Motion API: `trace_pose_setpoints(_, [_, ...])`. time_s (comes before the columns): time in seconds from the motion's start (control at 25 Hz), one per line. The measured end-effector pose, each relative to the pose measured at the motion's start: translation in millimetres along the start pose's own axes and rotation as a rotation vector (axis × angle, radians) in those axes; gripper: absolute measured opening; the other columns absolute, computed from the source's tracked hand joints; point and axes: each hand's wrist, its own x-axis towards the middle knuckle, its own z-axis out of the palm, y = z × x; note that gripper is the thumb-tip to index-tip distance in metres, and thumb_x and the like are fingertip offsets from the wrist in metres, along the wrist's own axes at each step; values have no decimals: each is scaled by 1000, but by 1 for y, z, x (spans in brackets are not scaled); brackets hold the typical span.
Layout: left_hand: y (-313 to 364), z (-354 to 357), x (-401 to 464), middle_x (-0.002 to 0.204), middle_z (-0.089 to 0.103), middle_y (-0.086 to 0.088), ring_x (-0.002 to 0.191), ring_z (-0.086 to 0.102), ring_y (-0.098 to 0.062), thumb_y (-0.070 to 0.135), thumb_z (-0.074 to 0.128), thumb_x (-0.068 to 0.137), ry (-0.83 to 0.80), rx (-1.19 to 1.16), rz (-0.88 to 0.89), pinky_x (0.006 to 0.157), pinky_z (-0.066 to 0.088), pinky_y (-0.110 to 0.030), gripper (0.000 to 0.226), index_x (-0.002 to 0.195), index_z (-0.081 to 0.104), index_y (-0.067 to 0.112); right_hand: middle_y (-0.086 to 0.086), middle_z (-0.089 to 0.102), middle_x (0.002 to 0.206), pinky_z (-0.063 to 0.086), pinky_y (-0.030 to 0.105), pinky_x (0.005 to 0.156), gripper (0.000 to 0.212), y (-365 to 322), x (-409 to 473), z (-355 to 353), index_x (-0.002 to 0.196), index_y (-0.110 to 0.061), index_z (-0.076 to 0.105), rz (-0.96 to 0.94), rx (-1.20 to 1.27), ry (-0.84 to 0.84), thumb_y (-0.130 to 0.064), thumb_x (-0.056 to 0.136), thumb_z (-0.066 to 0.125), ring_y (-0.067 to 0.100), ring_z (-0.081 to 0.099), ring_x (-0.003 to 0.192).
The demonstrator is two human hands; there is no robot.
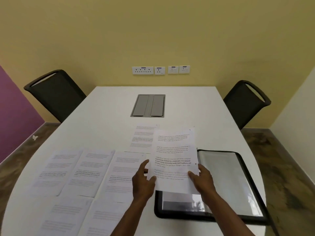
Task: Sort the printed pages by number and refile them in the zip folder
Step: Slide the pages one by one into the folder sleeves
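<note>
A printed page (pixel 173 150) is held lifted and tilted over the left half of the open black zip folder (pixel 226 167), which lies flat at the right with clear sleeves showing. My left hand (pixel 143 181) grips the page's lower left edge and my right hand (pixel 202 179) grips its lower right edge. Several other printed pages (pixel 88 172) lie spread flat on the white table (pixel 110 106) to the left, and one more page (pixel 143 137) lies behind the held sheet.
A grey cable hatch (pixel 148 105) is set into the table's middle. Two dark chairs stand at the far left (pixel 54 94) and far right (pixel 245 101). Wall sockets (pixel 160 70) sit on the yellow wall behind.
</note>
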Motion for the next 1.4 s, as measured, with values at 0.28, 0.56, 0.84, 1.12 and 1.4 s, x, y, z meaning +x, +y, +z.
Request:
trace_pose_setpoints(0.28, [13, 106, -50, 121, 62, 0, 105, 62, -17, 9, 76, 84, -82, 54, -34, 79, 56, -25, 65, 138, 50, 32, -4, 64, 111, 50, 32, 86, 29, 41, 2, -108, 122, -20, 59, 59, 23, 30, -10, 95, 61, 13, 61, 96])
trace_pose_setpoints(0.56, [6, 187, -97, 104, 66, 3, 91, 66, -14, 17, 73, 85, -95, 83, -108, 68, 58, -30, 54, 127, 53, 42, -4, 67, 112, 54, 35, 89, 30, 91, 8, -198, 117, -27, 61, 142, 46, -9, -8, 95, 62, 15, 63, 100])
trace_pose_setpoints(0.84, [-2, 233, -99, 110, 69, -2, 104, 62, -19, 16, 43, 103, -76, 169, -173, 86, 45, -29, 27, 115, 67, 20, 4, 72, 110, 60, 40, 80, 27, 134, -3, -240, 117, -19, 63, 382, 265, 30, -1, 96, 61, 27, 69, 99])
trace_pose_setpoints(1.12, [-18, 258, -79, 112, 71, -1, 103, 64, -20, 16, 58, 93, -388, 418, 44, 83, 44, -24, 26, 115, 71, 17, 13, 71, 116, 60, 49, 82, 28, 156, -25, -253, 123, -11, 61, 506, 374, 37, 1, 97, 59, 34, 69, 101])
trace_pose_setpoints(1.4, [-55, 295, -63, 119, 65, -10, 111, 62, -34, 21, 88, 65, -657, 779, 551, 79, 56, -44, 45, 106, 72, 13, 3, 67, 120, 55, 43, 91, 33, 174, -66, -285, 130, -13, 60, 409, -115, 263, -11, 97, 63, 25, 64, 102])
